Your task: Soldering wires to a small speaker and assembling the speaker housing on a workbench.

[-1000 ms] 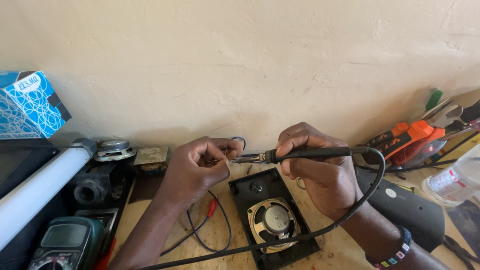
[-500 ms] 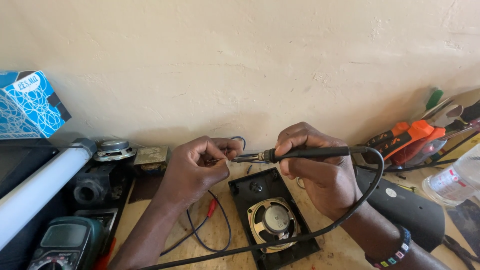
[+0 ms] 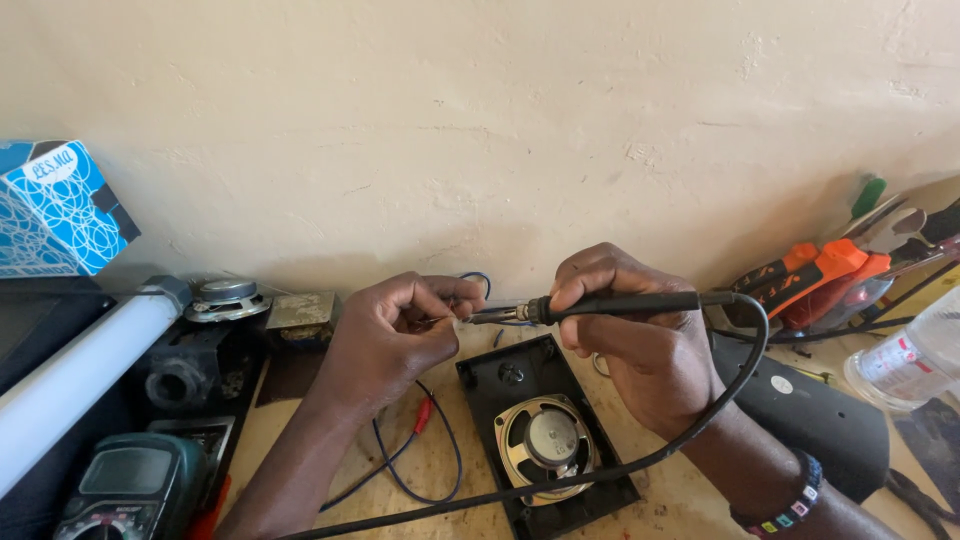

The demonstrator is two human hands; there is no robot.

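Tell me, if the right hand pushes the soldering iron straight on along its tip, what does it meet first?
Probably the thin wire pinched by the left hand; the right hand points the soldering iron leftward at it.

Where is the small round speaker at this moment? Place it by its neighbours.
In the head view, the speaker sits in a black panel on the wooden bench, low and centre, just below the right hand holding the soldering iron and right of the thin wires.

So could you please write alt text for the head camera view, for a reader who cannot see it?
A right hand holds a black soldering iron with its tip at thin wires pinched in the left hand, above a small speaker in a black panel on a cluttered wooden bench. A multimeter lies at the left.
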